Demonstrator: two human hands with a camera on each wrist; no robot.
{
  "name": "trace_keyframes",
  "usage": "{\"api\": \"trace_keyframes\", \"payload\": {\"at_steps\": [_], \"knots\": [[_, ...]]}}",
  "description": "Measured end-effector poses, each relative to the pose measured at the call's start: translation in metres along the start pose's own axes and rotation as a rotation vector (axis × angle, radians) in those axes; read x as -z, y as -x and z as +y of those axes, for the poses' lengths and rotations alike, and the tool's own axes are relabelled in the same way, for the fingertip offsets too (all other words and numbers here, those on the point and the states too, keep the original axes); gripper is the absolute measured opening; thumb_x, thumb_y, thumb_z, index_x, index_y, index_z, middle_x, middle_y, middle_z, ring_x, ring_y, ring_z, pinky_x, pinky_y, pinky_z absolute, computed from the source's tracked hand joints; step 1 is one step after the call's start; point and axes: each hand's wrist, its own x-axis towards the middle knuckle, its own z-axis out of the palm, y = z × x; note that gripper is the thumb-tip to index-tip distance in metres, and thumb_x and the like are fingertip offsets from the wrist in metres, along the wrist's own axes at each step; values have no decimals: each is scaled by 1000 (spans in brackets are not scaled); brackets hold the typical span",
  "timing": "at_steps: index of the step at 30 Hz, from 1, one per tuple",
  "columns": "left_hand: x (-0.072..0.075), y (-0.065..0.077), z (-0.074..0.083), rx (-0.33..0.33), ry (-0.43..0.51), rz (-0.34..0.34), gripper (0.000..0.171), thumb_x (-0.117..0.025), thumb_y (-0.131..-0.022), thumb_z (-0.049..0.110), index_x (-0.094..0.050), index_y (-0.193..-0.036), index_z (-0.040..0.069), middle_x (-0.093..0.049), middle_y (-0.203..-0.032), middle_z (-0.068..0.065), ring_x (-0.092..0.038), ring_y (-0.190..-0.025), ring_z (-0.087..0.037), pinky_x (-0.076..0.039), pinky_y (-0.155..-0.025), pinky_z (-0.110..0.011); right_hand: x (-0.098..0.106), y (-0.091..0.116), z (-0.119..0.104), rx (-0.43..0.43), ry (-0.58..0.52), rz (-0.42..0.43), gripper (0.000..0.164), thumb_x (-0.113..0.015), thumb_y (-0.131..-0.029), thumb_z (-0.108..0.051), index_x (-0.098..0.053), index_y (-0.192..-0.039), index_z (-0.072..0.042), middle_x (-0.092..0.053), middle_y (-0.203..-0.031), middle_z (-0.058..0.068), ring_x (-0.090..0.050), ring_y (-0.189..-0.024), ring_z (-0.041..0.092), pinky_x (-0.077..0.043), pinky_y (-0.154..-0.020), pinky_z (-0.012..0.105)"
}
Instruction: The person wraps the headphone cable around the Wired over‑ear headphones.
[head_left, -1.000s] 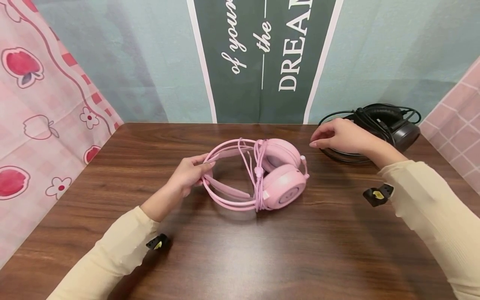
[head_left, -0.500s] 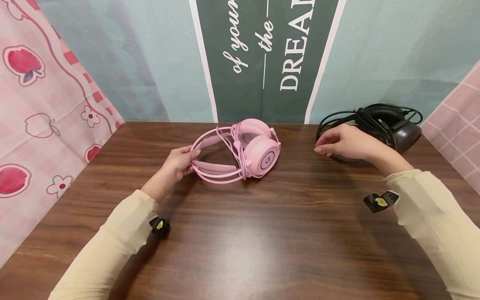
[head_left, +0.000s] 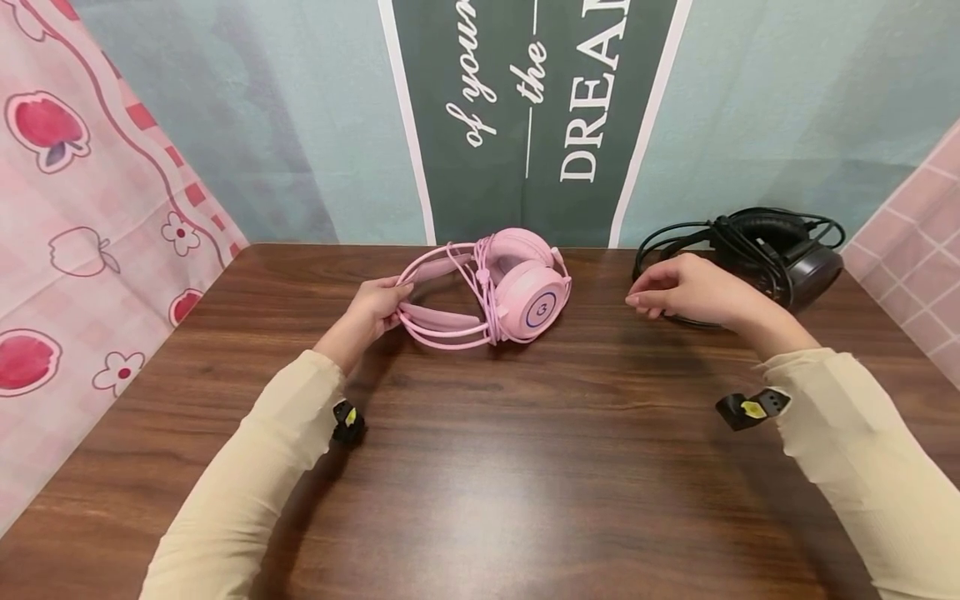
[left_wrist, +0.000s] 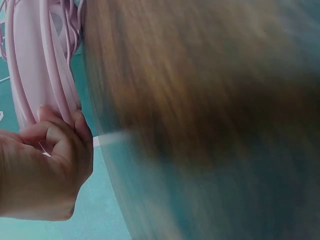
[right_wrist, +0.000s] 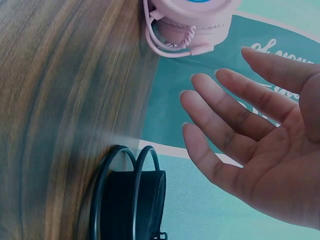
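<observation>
Pink over-ear headphones (head_left: 528,300), their cable wound round the band beside the ear cups, are near the back of the table. My left hand (head_left: 377,307) grips the top of their headband, fingers curled round the pink bands (left_wrist: 52,65) in the left wrist view. At the right, my right hand (head_left: 686,287) holds nothing; its fingers are relaxed and slightly bent, as the right wrist view shows of the palm (right_wrist: 260,135). Just behind that hand lie black headphones (head_left: 806,258) with a bundled black cable, partly hidden by the hand.
The brown wooden table (head_left: 480,467) ends at a blue-green backdrop (head_left: 300,125) with white lettering. A pink fruit-print cloth (head_left: 75,250) borders the left side, and a pink tiled panel (head_left: 918,258) the right.
My left hand has carried the pink headphones back toward the backdrop and first leftward, then slightly right. The ear cups have turned. My right hand has barely moved; the black headphones stay put.
</observation>
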Motion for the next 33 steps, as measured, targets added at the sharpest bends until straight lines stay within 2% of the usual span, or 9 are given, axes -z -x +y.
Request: {"api": "trace_keyframes", "payload": {"at_steps": [5,9,12,16,19,21,26,30,33], "knots": [[-9,-11,2,25,56,20,31,-47,-95,12,-50,-125,4,-42,-55,0,-37,-38,-4,-31,-36,-12,-1,-1,2,8,-32,-31,22,-61,-89,-19,-65,-99,1,-65,-80,7,-61,-69,17,-52,-60,26],[-4,-71,-24,-2,134,3,19,-57,-91,16,-60,-108,9,-44,-57,-4,-41,-38,-7,-36,-35,-16,-3,-2,4,16,-54,-46,23,-61,-89,-18,-64,-100,2,-65,-79,7,-61,-68,15,-52,-59,25],[-6,-84,-27,-3,139,23,18,-58,-90,18,-60,-106,9,-42,-60,-4,-39,-39,-6,-36,-36,-16,-4,-3,4,13,-66,-51,23,-60,-89,-17,-64,-101,2,-65,-80,6,-61,-69,14,-51,-58,24],[-19,-34,1,39,81,54,28,-50,-94,14,-51,-121,4,-38,-63,-2,-34,-41,-4,-32,-38,-13,-5,-3,7,7,-67,-51,25,-59,-90,-18,-62,-103,3,-65,-81,6,-61,-70,14,-52,-60,24],[-22,-17,10,49,62,38,32,-49,-94,12,-46,-124,1,-37,-63,-1,-33,-42,-4,-33,-40,-12,-6,-2,8,3,-62,-44,27,-59,-90,-19,-61,-105,4,-65,-82,7,-61,-70,15,-53,-62,26],[-23,-12,13,60,61,16,33,-50,-93,10,-45,-124,0,-39,-60,0,-34,-40,-5,-34,-40,-12,-6,-2,9,5,-63,-40,28,-59,-90,-20,-61,-106,4,-65,-83,7,-61,-71,15,-53,-62,28],[-23,-13,10,69,26,17,34,-52,-92,9,-44,-124,0,-44,-54,2,-36,-36,-4,-36,-38,-12,-8,1,8,16,-64,-37,30,-59,-90,-21,-60,-107,3,-65,-86,9,-61,-73,17,-53,-64,29],[-21,-12,9,64,-4,20,36,-51,-93,10,-43,-127,1,-44,-59,0,-41,-40,-5,-42,-41,-13,-9,4,6,18,-57,-28,33,-60,-89,-24,-59,-110,1,-65,-88,10,-61,-78,22,-52,-66,31],[-20,-10,9,44,-57,4,39,-49,-94,14,-41,-131,0,-45,-67,-4,-45,-44,-6,-47,-46,-15,-9,6,4,14,-28,10,37,-58,-90,-30,-58,-113,-1,-64,-93,12,-60,-84,25,-51,-71,36]]}}
